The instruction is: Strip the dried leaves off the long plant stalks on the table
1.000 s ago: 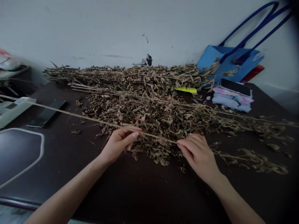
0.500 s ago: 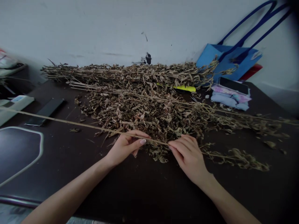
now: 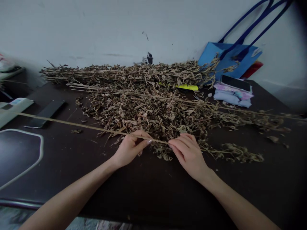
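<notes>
A long, thin dried plant stem (image 3: 79, 125) runs from the far left across to the middle of the table. My left hand (image 3: 129, 147) pinches it between thumb and fingers. Close by on the right, my right hand (image 3: 188, 153) grips the same stem, its fingertips closed round it. Beyond the right hand the stem's tip bears dry, curled leaves (image 3: 240, 153). Just behind both hands lies a heap of crumpled dried leaves (image 3: 144, 111), partly covered by them at its front edge.
Long dried stalks (image 3: 120, 75) lie along the wall. A blue bag (image 3: 230, 57) and a phone on folded cloth (image 3: 233, 95) stand at the right. A yellow object (image 3: 188, 87) pokes out. On the left are a dark flat device (image 3: 46, 113) and a white cable (image 3: 41, 148).
The view has shifted slightly. My right hand has moved a little left, closer to my left hand, and the leafy tip has shifted left too. Both hands keep hold of the stem.
</notes>
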### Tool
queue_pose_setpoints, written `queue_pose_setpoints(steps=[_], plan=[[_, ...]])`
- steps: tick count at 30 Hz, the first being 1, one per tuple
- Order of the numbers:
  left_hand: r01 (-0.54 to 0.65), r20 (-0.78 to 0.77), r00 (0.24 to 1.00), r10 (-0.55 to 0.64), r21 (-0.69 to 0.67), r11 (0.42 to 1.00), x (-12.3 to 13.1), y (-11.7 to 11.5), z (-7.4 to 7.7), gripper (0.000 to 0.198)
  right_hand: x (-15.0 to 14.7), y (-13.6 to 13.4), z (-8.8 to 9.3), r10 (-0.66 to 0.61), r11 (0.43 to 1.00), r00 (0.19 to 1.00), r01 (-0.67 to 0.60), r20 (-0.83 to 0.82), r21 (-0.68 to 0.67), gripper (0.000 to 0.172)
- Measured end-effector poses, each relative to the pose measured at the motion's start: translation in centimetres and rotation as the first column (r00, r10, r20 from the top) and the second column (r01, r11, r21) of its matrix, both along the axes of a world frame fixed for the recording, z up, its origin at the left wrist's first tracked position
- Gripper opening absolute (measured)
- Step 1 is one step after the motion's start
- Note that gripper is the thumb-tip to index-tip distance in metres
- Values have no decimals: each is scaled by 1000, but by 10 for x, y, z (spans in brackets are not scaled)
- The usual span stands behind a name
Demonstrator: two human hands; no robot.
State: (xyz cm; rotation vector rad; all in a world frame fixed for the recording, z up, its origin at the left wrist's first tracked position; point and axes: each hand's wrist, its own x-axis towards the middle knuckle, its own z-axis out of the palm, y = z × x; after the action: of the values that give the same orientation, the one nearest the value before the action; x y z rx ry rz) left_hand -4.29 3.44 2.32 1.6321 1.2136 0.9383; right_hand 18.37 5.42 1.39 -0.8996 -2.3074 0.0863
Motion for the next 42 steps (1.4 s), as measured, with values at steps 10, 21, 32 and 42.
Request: queue_pose_setpoints(steps=[10, 21, 32, 42], plan=[[-192, -357, 857, 371, 447, 874, -13, 5, 4, 19, 22, 11, 11, -123, 980, 991, 130, -56, 150, 11], [116, -808, 545, 225, 339, 934, 23, -26, -8, 70, 33, 16, 20, -218, 944, 972, 232, -86, 235, 12], [157, -794, 571, 206, 352, 923, 11, 20, -46, 51, 35, 19, 16, -212, 943, 973, 228, -92, 241, 11], [174, -785, 583, 210, 373, 911, 31, -12, -9, 63, 43, 20, 22, -250, 930, 958, 279, -143, 240, 11]])
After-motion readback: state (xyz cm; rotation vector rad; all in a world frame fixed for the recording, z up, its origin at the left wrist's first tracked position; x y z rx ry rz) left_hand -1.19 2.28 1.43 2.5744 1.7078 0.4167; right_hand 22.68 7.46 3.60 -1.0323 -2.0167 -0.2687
